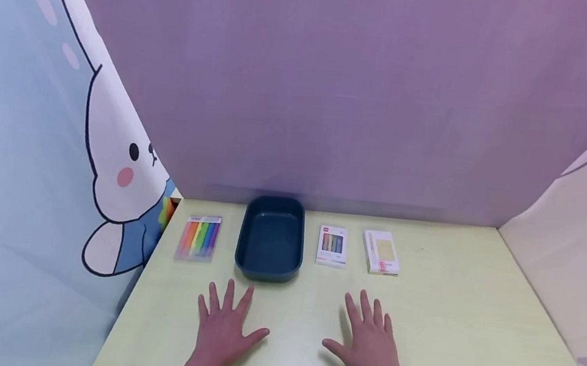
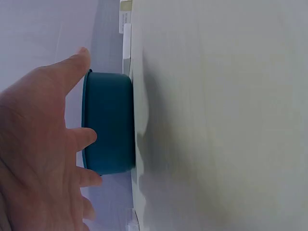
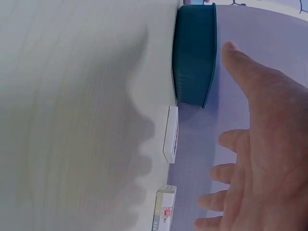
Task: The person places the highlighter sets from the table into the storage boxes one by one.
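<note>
My left hand (image 1: 222,330) hovers over the table with fingers spread, just in front of a dark teal plastic tub (image 1: 271,241). My right hand (image 1: 369,345) is spread the same way to the right, palm down, holding nothing. Left of the tub lies a clear pack of rainbow-coloured highlighters (image 1: 199,237). To the tub's right is a small white box (image 1: 332,246) with a window showing coloured sticks. Farther right sits another white box (image 1: 381,252) with a yellowish panel and red print. In the left wrist view the tub (image 2: 109,122) stands upright beyond my fingers.
The pale yellow table (image 1: 473,327) ends at a purple cloth backdrop (image 1: 359,93). A blue cloth with a cartoon rabbit (image 1: 114,167) hangs along the left side, and a pale printed cloth (image 1: 583,243) along the right.
</note>
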The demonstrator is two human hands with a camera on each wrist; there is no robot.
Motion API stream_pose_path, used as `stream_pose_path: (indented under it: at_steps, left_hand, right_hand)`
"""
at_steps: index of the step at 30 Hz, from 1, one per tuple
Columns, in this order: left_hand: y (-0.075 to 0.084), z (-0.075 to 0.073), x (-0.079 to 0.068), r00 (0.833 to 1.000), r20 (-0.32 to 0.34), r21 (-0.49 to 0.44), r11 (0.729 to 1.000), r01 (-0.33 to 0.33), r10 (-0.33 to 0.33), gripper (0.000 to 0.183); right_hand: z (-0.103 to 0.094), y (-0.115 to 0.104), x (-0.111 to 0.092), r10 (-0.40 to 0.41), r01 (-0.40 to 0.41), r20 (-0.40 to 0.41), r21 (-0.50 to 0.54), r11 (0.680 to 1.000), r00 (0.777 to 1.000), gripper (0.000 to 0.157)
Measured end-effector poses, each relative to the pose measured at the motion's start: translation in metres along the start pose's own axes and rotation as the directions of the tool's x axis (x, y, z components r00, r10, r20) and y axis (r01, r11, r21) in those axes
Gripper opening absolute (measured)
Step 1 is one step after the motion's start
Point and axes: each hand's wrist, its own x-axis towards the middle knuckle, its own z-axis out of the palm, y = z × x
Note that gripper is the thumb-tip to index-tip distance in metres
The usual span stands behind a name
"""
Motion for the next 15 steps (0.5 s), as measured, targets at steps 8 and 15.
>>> stream_pose_path:
  at_steps: [8, 15]
  left_hand:
    - [0.005, 0.002, 0.001, 0.999, 0.004, -0.039, 0.999, -0.036, 0.036, 0.090]
    - [0.006, -0.001, 0.002, 0.997, 0.010, -0.097, 0.993, -0.069, 0.070, 0.084]
  right_hand:
    - [0.000, -0.006, 0.006, 0.000, -0.006, 0.039, 0.150, 0.989, 0.999, 0.085]
    - [-0.001, -0.013, 0.019, -0.036, 0.035, 0.004, 0.211, 0.977, 0.999, 0.076]
